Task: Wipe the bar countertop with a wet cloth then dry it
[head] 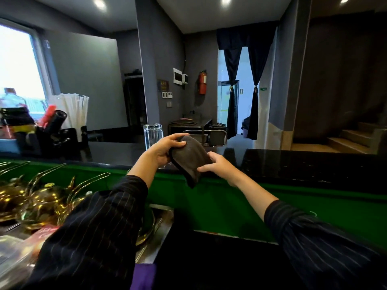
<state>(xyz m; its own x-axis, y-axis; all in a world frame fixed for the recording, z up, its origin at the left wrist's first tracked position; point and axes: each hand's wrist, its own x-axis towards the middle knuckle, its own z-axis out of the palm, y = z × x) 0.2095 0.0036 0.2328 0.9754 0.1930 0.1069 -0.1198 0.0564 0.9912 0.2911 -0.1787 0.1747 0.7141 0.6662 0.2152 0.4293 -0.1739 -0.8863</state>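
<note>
From the head view I see both hands raised mid-frame, above the near edge of the black tabletop (293, 164). My left hand (165, 148) pinches the upper end of one dark grey cloth (191, 159), thumb and fingers wrapped over it; my right hand (217, 165) grips its lower right edge. The cloth's bottom corner hangs free in front of the green panel (219, 199) and hides part of the tabletop's rim. I cannot tell whether the cloth is wet or dry.

Behind the left hand stands a clear glass (153, 135), its base hidden by my wrist. At the left edge a black caddy (62, 139) holds a bundle of white wrapped straws (73, 109), too many and too blurred to count. At lower left several brass teapots (39, 204) lie smeared by motion; I make out perhaps three, cut off by the frame. One red fire extinguisher (202, 82) hangs on the far wall; its label is unreadable. The small plaque (164, 85) beside it is too dim to read
</note>
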